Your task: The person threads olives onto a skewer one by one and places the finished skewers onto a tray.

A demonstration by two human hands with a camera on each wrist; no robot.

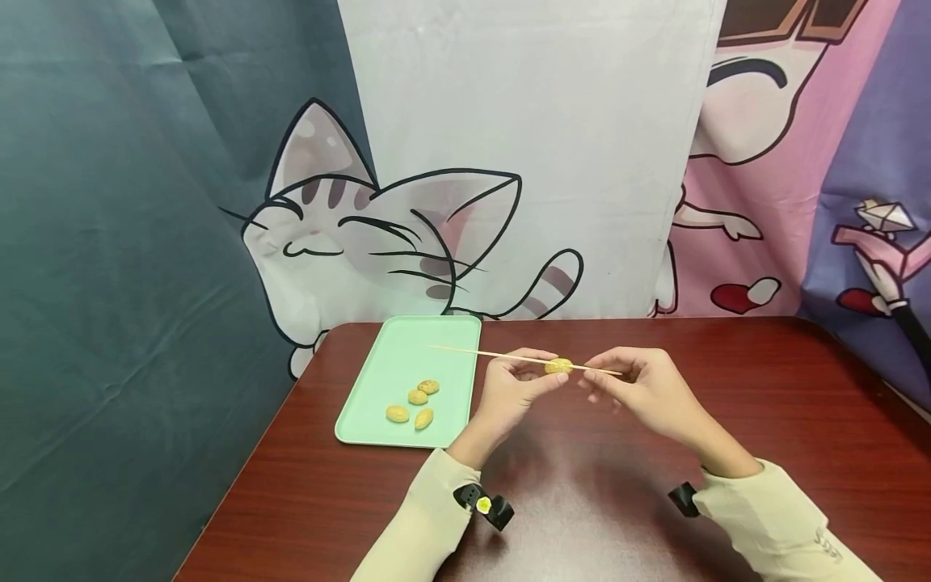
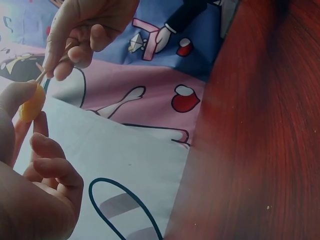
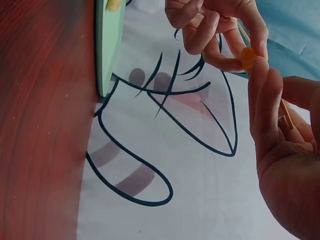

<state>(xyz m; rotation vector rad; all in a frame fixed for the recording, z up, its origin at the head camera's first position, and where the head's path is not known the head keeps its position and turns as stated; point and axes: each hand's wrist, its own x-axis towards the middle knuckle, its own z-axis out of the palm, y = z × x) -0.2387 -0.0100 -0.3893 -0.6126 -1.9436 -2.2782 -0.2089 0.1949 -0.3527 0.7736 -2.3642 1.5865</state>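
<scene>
In the head view my left hand point(image 1: 509, 392) pinches a small yellow oval fruit point(image 1: 558, 366) between thumb and fingertips. A thin wooden skewer point(image 1: 502, 355) runs through the fruit, its long pointed end reaching left over the tray. My right hand point(image 1: 655, 396) pinches the skewer near its other end, just right of the fruit. The left wrist view shows the fruit point(image 2: 32, 104) upright between thumb and finger, the skewer entering its top. In the right wrist view the fingers partly hide the fruit point(image 3: 247, 59), and a skewer end point(image 3: 287, 116) sticks out below.
A light green tray point(image 1: 393, 343) lies on the left of the dark red wooden table point(image 1: 582, 485). Several more yellow fruits point(image 1: 418, 397) sit loose on it. Behind the table hangs a cloth point(image 1: 538, 162) printed with cartoon cats.
</scene>
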